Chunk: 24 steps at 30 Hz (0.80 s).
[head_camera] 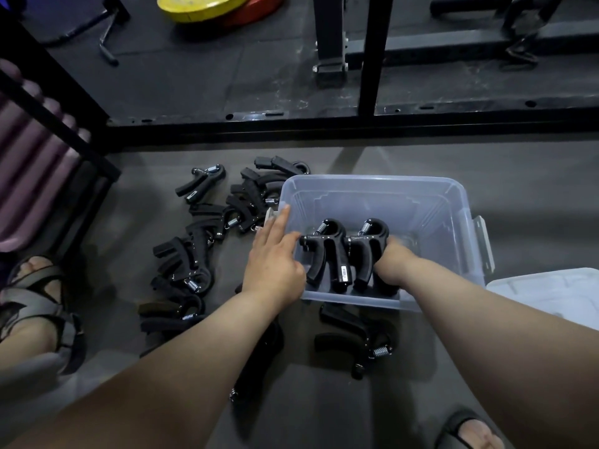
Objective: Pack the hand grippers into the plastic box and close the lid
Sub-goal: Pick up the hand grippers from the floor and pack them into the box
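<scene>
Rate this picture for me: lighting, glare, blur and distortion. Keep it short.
Head view: dim, even light with soft shadows; the loose hand grippers blend into the dark floor; the plastic box shows mild sheen, no harsh glare; same view, wide-angle stretch swells the forearms at the bottom, and the purple mat at the left edge is smeared.

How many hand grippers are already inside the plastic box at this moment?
2. The left gripper stands by the near wall of the plastic box; the right gripper stands beside it, against the right hand, which may hide another.
</scene>
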Motion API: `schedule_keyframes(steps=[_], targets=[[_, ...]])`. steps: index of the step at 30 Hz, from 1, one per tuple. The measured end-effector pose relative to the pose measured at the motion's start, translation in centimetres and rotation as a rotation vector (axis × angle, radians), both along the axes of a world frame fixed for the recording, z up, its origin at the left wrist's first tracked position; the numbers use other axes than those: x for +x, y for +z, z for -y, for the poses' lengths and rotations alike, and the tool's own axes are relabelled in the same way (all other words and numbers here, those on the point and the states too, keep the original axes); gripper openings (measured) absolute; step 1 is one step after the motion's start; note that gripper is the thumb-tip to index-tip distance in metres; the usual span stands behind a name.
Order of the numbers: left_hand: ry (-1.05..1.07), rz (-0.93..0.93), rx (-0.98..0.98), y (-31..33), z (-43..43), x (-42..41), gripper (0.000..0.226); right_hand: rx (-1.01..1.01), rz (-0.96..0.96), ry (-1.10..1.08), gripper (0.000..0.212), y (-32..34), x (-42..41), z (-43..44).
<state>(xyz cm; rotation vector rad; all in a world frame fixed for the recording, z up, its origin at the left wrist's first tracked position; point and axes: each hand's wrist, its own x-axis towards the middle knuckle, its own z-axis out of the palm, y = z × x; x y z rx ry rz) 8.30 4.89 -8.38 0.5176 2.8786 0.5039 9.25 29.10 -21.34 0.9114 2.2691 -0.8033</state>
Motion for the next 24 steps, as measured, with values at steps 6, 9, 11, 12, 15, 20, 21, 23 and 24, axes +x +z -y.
schedule_keyframes(steps=[6, 9, 11, 12, 15, 20, 21, 23, 24], targets=[[0.001, 0.013, -0.006, 0.3, 0.0, 0.1, 0.054, -0.015, 0.023, 0.019, 0.084, -6.6, -1.3, -1.3], [0.005, 0.02, -0.006, 0.4, -0.1, 0.2, 0.053, -0.04, 0.032, 0.025, 0.093, -10.8, -1.6, -3.1], [0.0, 0.013, -0.006, 0.5, -0.1, 0.3, 0.052, -0.048, -0.027, 0.022, 0.072, -5.7, -0.8, -1.8], [-0.002, 0.011, -0.003, 0.6, -0.1, 0.3, 0.052, -0.05, -0.07, 0.039, 0.052, -2.2, -0.1, -0.7], [-0.001, 0.02, 0.015, 0.7, 0.0, 0.3, 0.052, -0.099, -0.082, 0.002, 0.021, 4.7, 1.7, 1.6], [-0.018, 0.002, 0.022, 0.4, 0.1, 0.2, 0.053, -0.167, -0.041, -0.236, 0.058, 4.5, 0.7, 1.5], [-0.018, 0.002, 0.024, 0.4, 0.1, 0.2, 0.053, -0.123, -0.054, -0.274, 0.062, 5.5, 0.4, 2.1], [-0.017, 0.0, 0.032, 0.3, 0.1, 0.1, 0.053, 0.039, -0.119, -0.307, 0.058, 7.5, -0.2, 3.4], [-0.022, -0.007, 0.035, 0.2, 0.1, 0.1, 0.053, 0.107, -0.178, -0.284, 0.055, 8.3, -0.7, 4.2]])
